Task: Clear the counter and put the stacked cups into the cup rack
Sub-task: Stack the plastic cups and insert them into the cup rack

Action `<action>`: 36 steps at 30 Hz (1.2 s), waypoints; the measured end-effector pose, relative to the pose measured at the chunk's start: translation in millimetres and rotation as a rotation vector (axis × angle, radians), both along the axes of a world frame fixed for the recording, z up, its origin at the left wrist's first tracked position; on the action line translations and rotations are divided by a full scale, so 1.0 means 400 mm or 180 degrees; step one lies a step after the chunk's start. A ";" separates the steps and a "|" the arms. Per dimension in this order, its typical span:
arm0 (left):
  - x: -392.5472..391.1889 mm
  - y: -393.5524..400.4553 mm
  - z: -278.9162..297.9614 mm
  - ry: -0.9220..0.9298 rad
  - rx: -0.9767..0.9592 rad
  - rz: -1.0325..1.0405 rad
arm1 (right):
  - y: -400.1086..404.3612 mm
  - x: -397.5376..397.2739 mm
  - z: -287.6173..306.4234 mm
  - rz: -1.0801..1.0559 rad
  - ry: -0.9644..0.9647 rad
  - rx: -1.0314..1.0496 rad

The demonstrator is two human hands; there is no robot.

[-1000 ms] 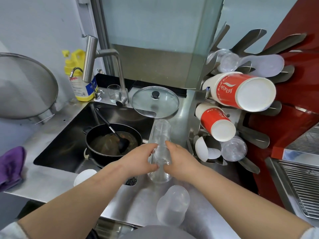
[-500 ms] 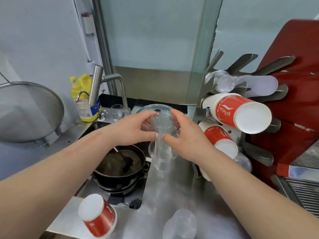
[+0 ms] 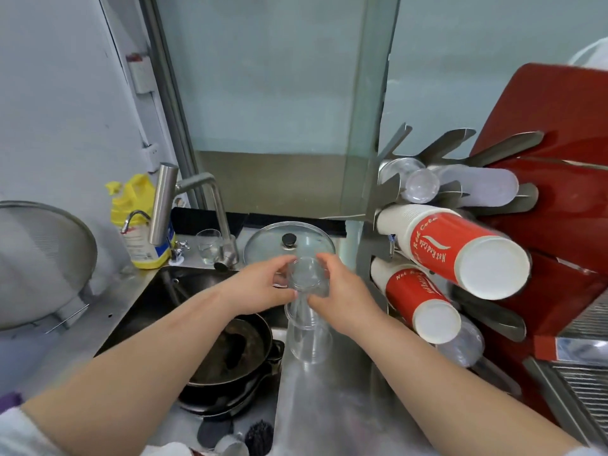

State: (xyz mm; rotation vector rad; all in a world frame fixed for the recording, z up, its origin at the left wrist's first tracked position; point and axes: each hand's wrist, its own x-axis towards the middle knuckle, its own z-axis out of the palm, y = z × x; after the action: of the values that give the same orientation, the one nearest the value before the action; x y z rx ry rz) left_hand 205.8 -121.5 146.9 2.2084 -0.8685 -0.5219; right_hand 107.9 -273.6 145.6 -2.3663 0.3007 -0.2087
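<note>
From the head camera, both hands meet over the steel worktop [image 3: 329, 399]. The left hand [image 3: 260, 287] and the right hand [image 3: 342, 291] each grip the upper part of a stack of clear plastic cups [image 3: 307, 311], fingers wrapped round it from opposite sides, thumbs toward the person. The stack is roughly upright, its lower end hanging free below the hands, above the worktop. Just beyond the hands lies a glass pot lid [image 3: 289, 245] with a black knob. Below the left forearm a dark frying pan [image 3: 230, 353] sits in the sink [image 3: 144, 301]. Further out past the left hand stand the faucet [image 3: 164, 205], a small drinking glass [image 3: 209, 246] and a yellow detergent bottle [image 3: 138, 222]. To the right of the right hand the cup rack [image 3: 381, 195] holds red paper cups [image 3: 460, 251] lying sideways with their white bottoms outward, with clear cups [image 3: 422, 185] in the slots above them.
</note>
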 end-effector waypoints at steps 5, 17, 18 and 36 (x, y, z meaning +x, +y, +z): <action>0.018 -0.023 -0.069 0.0376 -0.0124 -0.0031 | -0.008 0.014 -0.045 -0.0030 0.0276 -0.0003; 0.047 -0.050 -0.191 0.0517 0.0202 -0.0173 | -0.014 0.053 -0.168 -0.0212 0.0889 -0.0091; 0.046 -0.054 -0.198 0.0498 0.0230 -0.0193 | -0.015 0.056 -0.175 -0.0237 0.0961 -0.0152; 0.049 -0.070 -0.265 0.0553 0.0257 -0.0013 | -0.030 0.087 -0.225 -0.0138 0.1149 -0.0447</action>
State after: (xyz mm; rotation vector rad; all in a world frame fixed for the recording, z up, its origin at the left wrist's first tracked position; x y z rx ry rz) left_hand 225.6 -149.7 40.9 2.1954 -0.7724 -0.7504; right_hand 142.7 -285.6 55.7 -2.5323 0.5232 0.1869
